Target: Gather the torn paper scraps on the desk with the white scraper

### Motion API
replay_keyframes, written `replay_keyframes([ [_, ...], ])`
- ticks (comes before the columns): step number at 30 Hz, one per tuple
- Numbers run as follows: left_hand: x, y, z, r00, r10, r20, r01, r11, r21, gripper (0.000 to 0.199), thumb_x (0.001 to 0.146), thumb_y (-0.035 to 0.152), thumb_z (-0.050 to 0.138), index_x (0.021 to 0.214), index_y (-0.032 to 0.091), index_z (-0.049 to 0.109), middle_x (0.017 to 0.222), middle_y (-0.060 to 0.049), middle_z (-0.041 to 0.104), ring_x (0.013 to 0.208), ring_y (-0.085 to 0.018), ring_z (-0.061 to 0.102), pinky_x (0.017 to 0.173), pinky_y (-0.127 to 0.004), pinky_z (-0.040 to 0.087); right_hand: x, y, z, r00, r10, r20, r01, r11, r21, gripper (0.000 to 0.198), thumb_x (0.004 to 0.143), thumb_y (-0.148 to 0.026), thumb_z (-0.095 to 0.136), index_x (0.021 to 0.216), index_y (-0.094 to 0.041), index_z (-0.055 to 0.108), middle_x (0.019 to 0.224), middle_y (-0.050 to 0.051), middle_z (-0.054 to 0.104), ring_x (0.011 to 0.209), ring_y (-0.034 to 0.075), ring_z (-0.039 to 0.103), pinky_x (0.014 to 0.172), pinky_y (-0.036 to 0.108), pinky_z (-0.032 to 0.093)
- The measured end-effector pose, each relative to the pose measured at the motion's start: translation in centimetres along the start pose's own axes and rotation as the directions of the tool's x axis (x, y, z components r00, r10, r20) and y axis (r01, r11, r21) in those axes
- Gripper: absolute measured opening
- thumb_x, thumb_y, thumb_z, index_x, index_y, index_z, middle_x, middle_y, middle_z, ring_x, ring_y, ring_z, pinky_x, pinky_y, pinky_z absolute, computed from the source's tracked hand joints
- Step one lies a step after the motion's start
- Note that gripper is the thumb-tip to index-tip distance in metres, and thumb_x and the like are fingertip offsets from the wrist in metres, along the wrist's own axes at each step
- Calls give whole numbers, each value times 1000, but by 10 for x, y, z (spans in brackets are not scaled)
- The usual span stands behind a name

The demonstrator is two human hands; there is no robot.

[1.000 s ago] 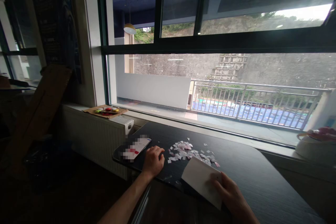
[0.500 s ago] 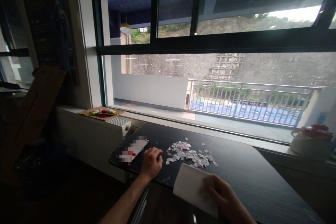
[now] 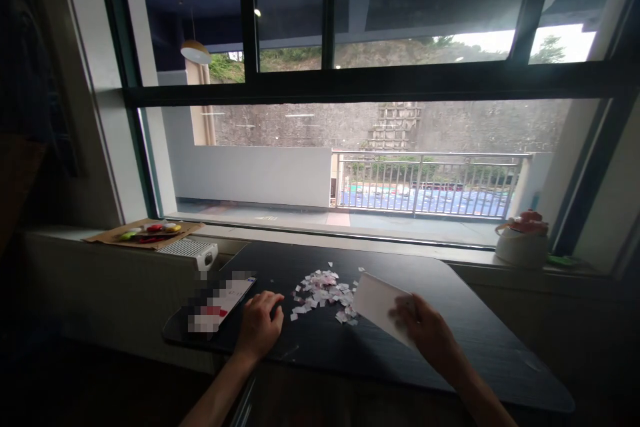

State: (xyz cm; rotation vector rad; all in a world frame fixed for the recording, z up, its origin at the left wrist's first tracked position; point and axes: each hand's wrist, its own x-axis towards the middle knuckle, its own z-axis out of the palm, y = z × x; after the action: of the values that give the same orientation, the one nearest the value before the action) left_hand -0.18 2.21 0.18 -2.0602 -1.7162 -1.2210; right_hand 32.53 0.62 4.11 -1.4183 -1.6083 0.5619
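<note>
My right hand (image 3: 427, 327) grips a stiff white rectangular piece, like paper or card (image 3: 379, 303), by its right end. The piece is held tilted above the tabletop and covers the right part of a loose heap of small paper scraps (image 3: 323, 292). At the left of the table, my left hand (image 3: 261, 321) rests near the front edge with loosely bent fingers, the thumb apart from them and nothing held. Just left of this hand lies a phone (image 3: 235, 297) with a lit screen, partly blurred out.
The dark table (image 3: 425, 367) stands against a wide window. On the left, a radiator (image 3: 203, 255) sits beside it, with a brown sheet (image 3: 107, 233) bearing coloured pieces. A white jug-like container (image 3: 523, 245) with a pinkish top stands on the sill at right.
My right hand has raised the white piece and moved it forward, over the right side of the scraps. The view has turned to the right. My left hand stays beside the phone.
</note>
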Motion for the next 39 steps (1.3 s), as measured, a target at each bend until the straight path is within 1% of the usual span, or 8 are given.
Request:
replay_keyframes([
  [4, 0, -1, 0, 1000, 3, -8, -3, 1000, 4, 23, 74, 17, 45, 85, 21, 64, 84, -4, 68, 83, -21, 62, 80, -38, 46, 3, 6, -24, 1000, 7, 28, -3, 988, -155, 22, 78, -43, 43, 79, -23, 53, 72, 3, 71, 63, 21, 66, 55, 28, 45],
  [7, 1, 0, 0, 1000, 3, -7, -3, 1000, 3, 23, 74, 19, 44, 85, 21, 64, 85, -4, 68, 83, -21, 62, 80, -38, 47, 3, 8, -36, 1000, 6, -24, -12, 961, -277, 20, 77, -40, 43, 77, -23, 54, 68, 3, 69, 62, 21, 65, 56, 29, 44],
  [13, 1, 0, -3, 1000, 11, -2, -11, 1000, 8, 24, 74, 20, 43, 85, 20, 65, 83, -4, 68, 82, -22, 63, 79, -40, 47, 1, -3, -35, 999, 19, 45, -4, 954, -300, 20, 78, -38, 40, 78, -23, 53, 73, 4, 69, 65, 21, 64, 56, 27, 42],
  [19, 0, 0, -4, 1000, 21, 9, -21, 1000, 10, 23, 76, 22, 43, 87, 22, 63, 87, -4, 68, 86, -22, 62, 82, -39, 46, -5, -10, -56, 998, 19, -56, -43, 881, -472, 16, 76, -37, 45, 74, -23, 52, 67, 3, 66, 65, 22, 62, 56, 28, 38],
  [26, 0, -4, -3, 999, 48, 17, -48, 999, 3, 23, 76, 24, 43, 88, 20, 63, 87, -5, 68, 85, -23, 62, 81, -41, 46, -16, -8, -67, 996, 23, -80, -54, 914, -402, 14, 73, -35, 46, 68, -23, 52, 60, 0, 61, 58, 18, 58, 53, 26, 37],
  [32, 1, -7, -3, 998, 61, 12, -61, 998, 23, 24, 76, 27, 43, 87, 20, 63, 87, -5, 68, 84, -23, 63, 80, -41, 47, -22, 5, -83, 993, 69, -94, -101, 909, -404, 19, 71, -39, 46, 68, -22, 54, 61, 2, 62, 60, 21, 59, 54, 28, 39],
  [37, 0, -8, -2, 998, 69, 1, -69, 997, 25, 23, 76, 27, 44, 86, 21, 63, 86, -4, 68, 84, -23, 63, 80, -40, 47, -27, 10, -81, 992, 68, -103, -98, 944, -315, 21, 72, -40, 46, 71, -22, 56, 61, 0, 61, 60, 19, 59, 54, 27, 40],
  [39, 0, -9, -3, 998, 66, -2, -65, 998, 23, 23, 75, 28, 44, 86, 21, 63, 86, -4, 68, 85, -23, 63, 80, -40, 47, -30, 10, -79, 987, 59, -149, -106, 939, -328, 19, 72, -39, 45, 70, -23, 54, 59, -1, 60, 58, 19, 58, 53, 27, 39],
])
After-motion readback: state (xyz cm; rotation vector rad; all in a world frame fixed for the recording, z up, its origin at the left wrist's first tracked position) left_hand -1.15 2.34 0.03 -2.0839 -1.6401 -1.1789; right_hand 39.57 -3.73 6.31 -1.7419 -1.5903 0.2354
